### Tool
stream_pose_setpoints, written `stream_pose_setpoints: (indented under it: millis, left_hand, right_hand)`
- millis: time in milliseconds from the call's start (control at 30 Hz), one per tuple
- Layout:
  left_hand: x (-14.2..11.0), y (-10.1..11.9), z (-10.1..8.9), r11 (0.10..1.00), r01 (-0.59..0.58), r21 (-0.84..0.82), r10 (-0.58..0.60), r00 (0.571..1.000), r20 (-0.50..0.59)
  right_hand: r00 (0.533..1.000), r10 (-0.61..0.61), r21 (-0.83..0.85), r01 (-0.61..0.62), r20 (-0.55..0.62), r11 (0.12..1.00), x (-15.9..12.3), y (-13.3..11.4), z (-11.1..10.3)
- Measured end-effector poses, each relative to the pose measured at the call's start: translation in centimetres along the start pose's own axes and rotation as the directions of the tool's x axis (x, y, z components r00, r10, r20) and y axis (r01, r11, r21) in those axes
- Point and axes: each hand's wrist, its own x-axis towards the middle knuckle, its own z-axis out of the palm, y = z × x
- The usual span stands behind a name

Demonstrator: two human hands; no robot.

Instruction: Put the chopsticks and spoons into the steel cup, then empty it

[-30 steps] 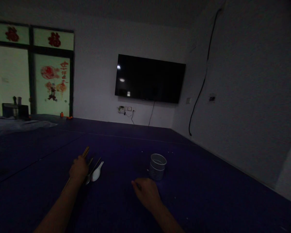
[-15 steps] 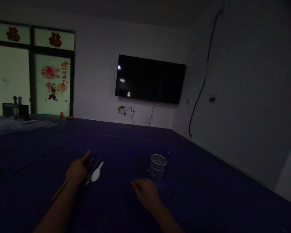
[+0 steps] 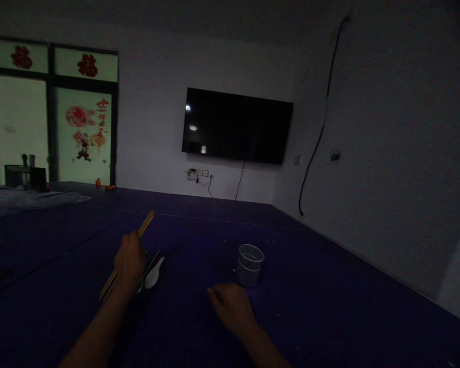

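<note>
My left hand (image 3: 131, 259) is closed around a pair of yellowish chopsticks (image 3: 147, 223), which slant up and to the right. Just right of that hand a white soup spoon (image 3: 152, 278) lies on the dark blue table (image 3: 199, 317). Beside it is a darker metal utensil (image 3: 152, 261), partly hidden by the hand. My right hand (image 3: 231, 305) rests on the table with its fingers curled; whether anything is inside them I cannot make out. A grey metal cup (image 3: 249, 266) stands upright right behind my right hand.
Clear plastic sheeting (image 3: 34, 202) lies at the table's far left, near a dark holder (image 3: 25, 176). Small orange objects (image 3: 110, 188) sit at the far edge. A television (image 3: 237, 127) hangs on the wall; a black cable (image 3: 317, 145) runs down the right wall.
My left hand has lifted the chopsticks and moved up and to the right, closer to the spoon. My right hand and the cup have stayed put.
</note>
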Motion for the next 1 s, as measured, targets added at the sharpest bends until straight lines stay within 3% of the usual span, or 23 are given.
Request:
stream_pose_setpoints:
  millis: [133, 200, 267, 367, 533, 700, 867, 1000]
  left_hand:
    - [-2.0, 3.0, -0.7, 0.936, -0.228, -0.267, 0.183, 0.966, -0.182]
    - [-3.6, 4.4, -0.8, 0.835, -0.329, -0.441, 0.232, 0.938, -0.259]
    - [-5.2, 5.7, -1.0, 0.715, -0.356, -0.603, 0.25, 0.934, -0.254]
    - [-6.9, 7.3, -1.0, 0.57, -0.257, -0.78, 0.25, 0.959, -0.133]
    - [-7.9, 8.6, -0.2, 0.369, -0.014, -0.929, 0.19, 0.98, 0.06]
    - [-8.6, 9.1, 0.6, 0.268, 0.139, -0.953, 0.237, 0.95, 0.205]
    - [-9.0, 9.3, 1.0, 0.187, 0.223, -0.957, 0.317, 0.908, 0.274]
    - [-9.2, 9.3, 1.4, 0.109, 0.29, -0.951, 0.366, 0.877, 0.31]
  right_hand:
    - [1.0, 0.015, 0.056, -0.014, -0.016, 0.998, -0.1, -0.1, -0.1]
    - [0.998, 0.018, 0.148, -0.007, -0.067, 0.989, -0.1, -0.3, -0.4]
    - [0.991, 0.008, 0.257, 0.026, -0.131, 0.966, -0.2, -0.5, -0.7]
    - [0.988, -0.016, 0.378, 0.074, -0.155, 0.923, -0.3, -0.8, -0.7]
    - [0.996, -0.06, 0.505, 0.089, -0.072, 0.859, 0.0, -1.7, 0.3]
    - [0.999, -0.034, 0.619, 0.017, 0.015, 0.785, 0.6, -2.4, 1.3]
    - [0.998, -0.07, 0.762, 0.051, -0.008, 0.645, 0.5, -2.5, 2.0]
    - [0.998, -0.053, 0.803, 0.045, -0.016, 0.594, 0.4, -2.3, 3.1]
